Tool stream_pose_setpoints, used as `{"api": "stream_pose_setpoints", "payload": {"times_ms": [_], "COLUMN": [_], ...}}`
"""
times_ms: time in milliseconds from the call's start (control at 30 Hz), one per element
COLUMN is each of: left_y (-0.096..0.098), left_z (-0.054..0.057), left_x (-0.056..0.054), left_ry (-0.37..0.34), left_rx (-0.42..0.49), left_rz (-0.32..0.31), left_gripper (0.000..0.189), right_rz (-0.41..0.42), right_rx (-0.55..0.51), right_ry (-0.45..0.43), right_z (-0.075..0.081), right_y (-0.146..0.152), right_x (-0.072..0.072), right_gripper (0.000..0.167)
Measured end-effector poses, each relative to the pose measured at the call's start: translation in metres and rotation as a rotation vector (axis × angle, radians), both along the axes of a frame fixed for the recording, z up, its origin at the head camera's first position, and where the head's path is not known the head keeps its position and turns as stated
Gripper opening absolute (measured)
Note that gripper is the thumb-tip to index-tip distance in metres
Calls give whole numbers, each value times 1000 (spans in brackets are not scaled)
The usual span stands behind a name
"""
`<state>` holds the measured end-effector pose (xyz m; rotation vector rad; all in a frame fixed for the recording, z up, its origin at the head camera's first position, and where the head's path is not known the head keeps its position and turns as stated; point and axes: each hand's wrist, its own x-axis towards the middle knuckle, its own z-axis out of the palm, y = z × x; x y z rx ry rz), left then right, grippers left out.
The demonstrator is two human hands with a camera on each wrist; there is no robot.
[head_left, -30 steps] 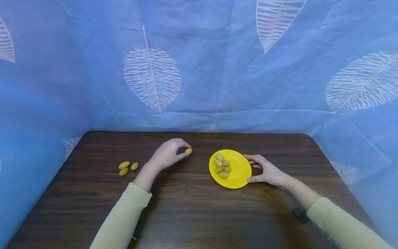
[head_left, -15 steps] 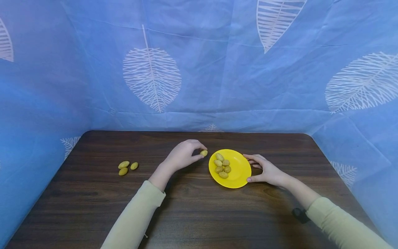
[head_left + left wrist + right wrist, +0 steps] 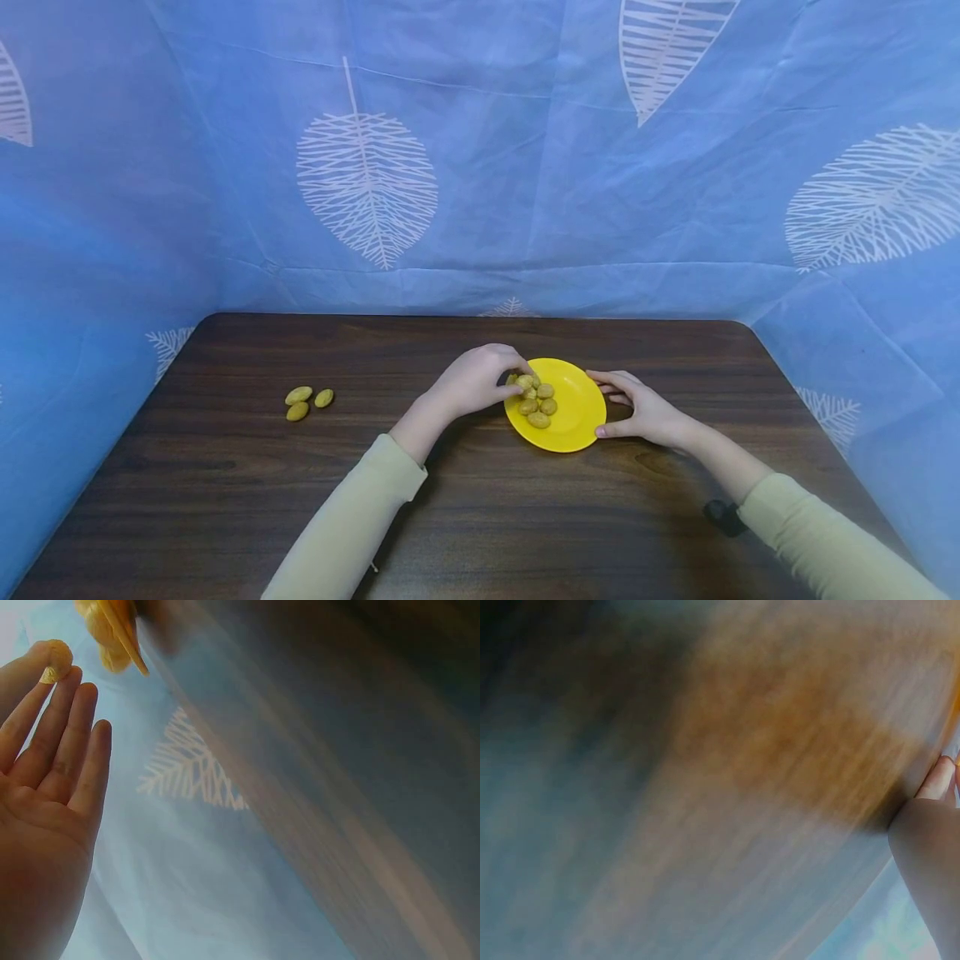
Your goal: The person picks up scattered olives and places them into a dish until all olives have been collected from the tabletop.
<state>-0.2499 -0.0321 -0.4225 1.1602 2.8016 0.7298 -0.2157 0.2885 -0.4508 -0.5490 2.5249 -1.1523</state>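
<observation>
My left hand [image 3: 480, 379] is over the left edge of a yellow plate [image 3: 576, 408] in the head view. Its thumb and fingertips pinch a small yellow-green, olive-like fruit [image 3: 57, 661], whose wrinkled skin shows in the left wrist view. Below and beside it, several similar fruits [image 3: 538, 420] lie on the plate's left half; the left fingers partly cover this group. At the plate's right side, my right hand [image 3: 648, 414] holds the rim, thumb at the front and fingers farther back. In the right wrist view only part of that hand shows.
Three more of the olive-like fruits [image 3: 298, 395] lie close together on the left part of the dark wooden table [image 3: 480, 517]. A blue cloth [image 3: 480, 183] with white leaf prints hangs behind the table and along its sides.
My left hand has moved right with the pinched fruit, from the bare tabletop to over the plate's left edge. The right hand and the plate have stayed in place.
</observation>
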Motion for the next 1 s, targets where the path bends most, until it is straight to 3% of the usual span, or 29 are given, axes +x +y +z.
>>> {"api": "stream_pose_setpoints", "payload": {"times_ms": [600,1000], "left_y": [39,48], "left_z": [-3,-10], "left_x": [9,10], "left_ry": [20,33], "left_rx": [-47,-110], "left_rz": [-136,-195], "left_gripper": [22,22], "right_rz": [6,14], "right_rx": [22,1], "right_ry": [13,19], "right_z": [0,-1], "right_y": [-1,0], "right_x": [0,0], "right_gripper": [88,88]}}
